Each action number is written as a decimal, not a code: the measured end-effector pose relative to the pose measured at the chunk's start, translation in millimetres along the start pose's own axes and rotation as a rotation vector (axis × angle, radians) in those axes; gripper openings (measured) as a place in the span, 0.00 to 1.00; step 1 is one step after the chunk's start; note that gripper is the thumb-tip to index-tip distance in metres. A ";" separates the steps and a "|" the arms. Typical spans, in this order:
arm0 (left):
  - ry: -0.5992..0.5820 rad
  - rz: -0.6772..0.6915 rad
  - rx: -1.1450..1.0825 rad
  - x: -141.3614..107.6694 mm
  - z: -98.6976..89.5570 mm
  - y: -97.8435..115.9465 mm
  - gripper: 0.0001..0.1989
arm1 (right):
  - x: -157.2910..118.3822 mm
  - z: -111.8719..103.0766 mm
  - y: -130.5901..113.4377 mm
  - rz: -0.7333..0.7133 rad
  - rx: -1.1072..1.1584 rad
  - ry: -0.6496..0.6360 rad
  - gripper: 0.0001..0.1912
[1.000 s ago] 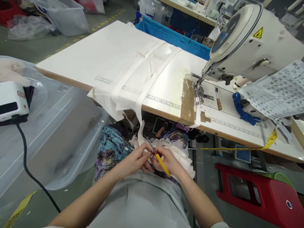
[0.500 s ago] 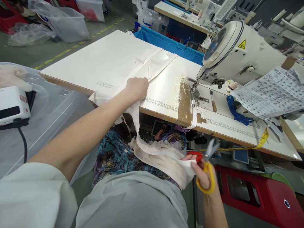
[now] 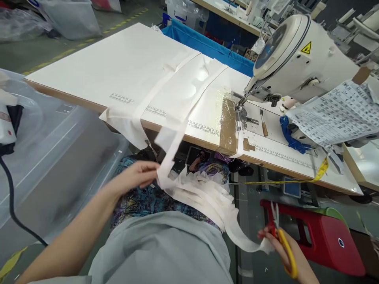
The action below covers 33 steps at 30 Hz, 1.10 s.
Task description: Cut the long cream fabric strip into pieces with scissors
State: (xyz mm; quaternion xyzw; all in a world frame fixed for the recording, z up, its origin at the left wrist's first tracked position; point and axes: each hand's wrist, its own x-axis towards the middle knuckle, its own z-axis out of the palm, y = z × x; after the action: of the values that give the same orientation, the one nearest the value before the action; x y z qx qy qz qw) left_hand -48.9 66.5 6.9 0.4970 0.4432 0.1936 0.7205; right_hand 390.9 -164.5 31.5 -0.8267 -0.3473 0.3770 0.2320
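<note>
My left hand (image 3: pixel 142 173) is over my lap, its fingertips closed at the edge of a white fabric strip (image 3: pixel 174 152). That strip runs down from the tabletop into a gathered heap of cream fabric (image 3: pixel 204 197) on my lap. Out to the right, my right hand (image 3: pixel 282 246) holds scissors (image 3: pixel 286 248) with a red and a yellow handle, blades pointing up. Its fingers also pinch the far end of the strip, which sags between lap and hand. More white fabric lengths (image 3: pixel 160 86) lie across the white table (image 3: pixel 97 67) and hang over its front edge.
A sewing machine (image 3: pixel 296 59) stands on the table's right side, with a handwritten sheet (image 3: pixel 340 114) and a small wooden-handled tool (image 3: pixel 263 124) nearby. A yellow tape measure (image 3: pixel 321 169) hangs at the edge. A red stool (image 3: pixel 325 236) is lower right, a clear plastic bin (image 3: pixel 74 138) left.
My left hand has come down from the tabletop fabric to the strip above my lap. My right hand has moved right and down with the scissors, drawing the strip's end outward.
</note>
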 end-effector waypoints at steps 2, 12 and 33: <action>-0.078 -0.052 0.003 -6.8 16.7 -21.2 0.13 | 5.2 23.0 -11.5 -0.084 -0.064 -0.044 0.28; -0.011 -0.089 -0.145 -27.0 56.1 -36.6 0.21 | 32.5 151.8 -117.2 -0.520 -0.301 -0.830 0.25; 0.062 -0.083 -0.165 -29.4 58.4 -34.0 0.23 | 48.6 169.8 -148.2 -0.658 -0.506 -0.803 0.28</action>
State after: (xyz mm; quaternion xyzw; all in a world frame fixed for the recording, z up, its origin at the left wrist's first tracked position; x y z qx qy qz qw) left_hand -21.5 -1.1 -3.6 0.4112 0.4679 0.2147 0.7523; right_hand 221.6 -11.0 1.5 -0.4970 -0.7263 0.4745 -0.0179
